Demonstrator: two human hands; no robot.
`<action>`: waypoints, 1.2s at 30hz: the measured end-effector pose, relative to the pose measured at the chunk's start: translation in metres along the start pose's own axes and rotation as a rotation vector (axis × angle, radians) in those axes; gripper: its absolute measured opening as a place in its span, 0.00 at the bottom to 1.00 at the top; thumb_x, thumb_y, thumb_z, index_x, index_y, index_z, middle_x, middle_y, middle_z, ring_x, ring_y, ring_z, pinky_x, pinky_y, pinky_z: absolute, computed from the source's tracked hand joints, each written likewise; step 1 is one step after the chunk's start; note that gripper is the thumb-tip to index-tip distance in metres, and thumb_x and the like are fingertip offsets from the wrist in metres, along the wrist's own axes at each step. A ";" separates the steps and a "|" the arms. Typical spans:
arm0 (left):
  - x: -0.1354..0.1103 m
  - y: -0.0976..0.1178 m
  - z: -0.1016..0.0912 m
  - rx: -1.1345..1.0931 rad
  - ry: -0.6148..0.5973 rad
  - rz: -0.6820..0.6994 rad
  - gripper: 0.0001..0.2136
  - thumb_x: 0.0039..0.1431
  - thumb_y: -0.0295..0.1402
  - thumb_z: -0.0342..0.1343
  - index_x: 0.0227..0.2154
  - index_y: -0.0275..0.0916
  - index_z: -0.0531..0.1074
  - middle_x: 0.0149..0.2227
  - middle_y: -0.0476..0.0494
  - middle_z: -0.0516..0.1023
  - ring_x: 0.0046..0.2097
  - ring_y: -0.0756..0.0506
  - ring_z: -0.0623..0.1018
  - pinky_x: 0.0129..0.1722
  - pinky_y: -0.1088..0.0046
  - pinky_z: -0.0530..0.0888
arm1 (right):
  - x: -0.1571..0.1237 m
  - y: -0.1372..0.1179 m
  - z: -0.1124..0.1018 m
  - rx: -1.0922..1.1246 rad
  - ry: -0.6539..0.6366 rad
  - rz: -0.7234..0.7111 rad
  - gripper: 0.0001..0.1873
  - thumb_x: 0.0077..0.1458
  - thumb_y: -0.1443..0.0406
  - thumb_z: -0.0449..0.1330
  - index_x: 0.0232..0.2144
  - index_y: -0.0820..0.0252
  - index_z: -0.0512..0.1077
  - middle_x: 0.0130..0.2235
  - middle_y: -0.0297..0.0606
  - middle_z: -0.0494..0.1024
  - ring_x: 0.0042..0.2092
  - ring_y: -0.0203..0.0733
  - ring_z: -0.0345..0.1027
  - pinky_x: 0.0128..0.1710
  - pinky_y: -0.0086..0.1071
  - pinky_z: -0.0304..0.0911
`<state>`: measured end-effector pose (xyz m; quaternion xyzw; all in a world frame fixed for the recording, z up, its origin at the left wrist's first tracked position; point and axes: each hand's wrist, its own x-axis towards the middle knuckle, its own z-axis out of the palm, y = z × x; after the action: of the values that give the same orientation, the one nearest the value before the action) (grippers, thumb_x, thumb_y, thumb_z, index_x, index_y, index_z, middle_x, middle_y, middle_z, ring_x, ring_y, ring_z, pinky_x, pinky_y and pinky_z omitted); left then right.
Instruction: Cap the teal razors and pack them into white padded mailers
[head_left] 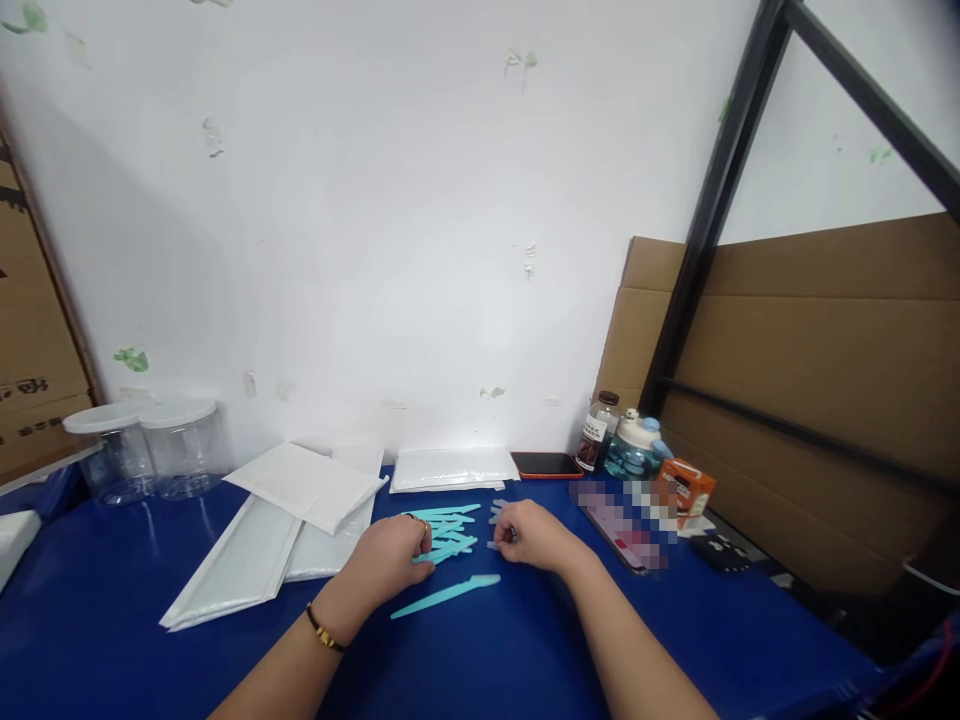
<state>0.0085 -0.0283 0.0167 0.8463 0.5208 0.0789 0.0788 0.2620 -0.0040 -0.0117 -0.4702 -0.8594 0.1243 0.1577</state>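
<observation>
- While both hands are lowered over the blue tabletop [480,672], a pile of turquoise sticks [454,524] lies between them, closer to the left hand [384,556].
- Left hand: positioned at the left edge of the pile. Fingers are bent, with a narrow gap between thumb and forefinger. The near-left ends of the sticks are hidden behind the fingers; whether a stick is gripped cannot be told.
- Right hand [534,535]: positioned to the right of the pile, apart from it. Fingers are curled inward, thumb and fingertips close together. Whether anything is pinched cannot be told.
- Small translucent pieces [498,504]: located just beside the right fingers, on their left and far side, between that hand and the pile.
- Single turquoise stick [439,599]: lies apart on the near side of the pile, below the left thumb and not touching it. Its broader, stepped end points right.
- Surroundings: white envelopes [304,487] overlap left of the pile; white packets [454,468] lie beyond it, beside a dark-screened phone [546,465].
</observation>
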 end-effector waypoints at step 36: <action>-0.002 0.010 0.001 -0.146 -0.108 -0.040 0.04 0.41 0.30 0.53 0.22 0.41 0.73 0.24 0.50 0.77 0.26 0.50 0.72 0.22 0.78 0.59 | -0.004 -0.012 -0.005 0.276 -0.146 -0.004 0.07 0.45 0.63 0.62 0.26 0.61 0.76 0.24 0.32 0.74 0.24 0.31 0.63 0.22 0.23 0.55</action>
<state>0.0164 -0.0346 0.0173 0.8309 0.5253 0.0694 0.1698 0.2565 -0.0133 -0.0031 -0.4323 -0.8442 0.2746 0.1583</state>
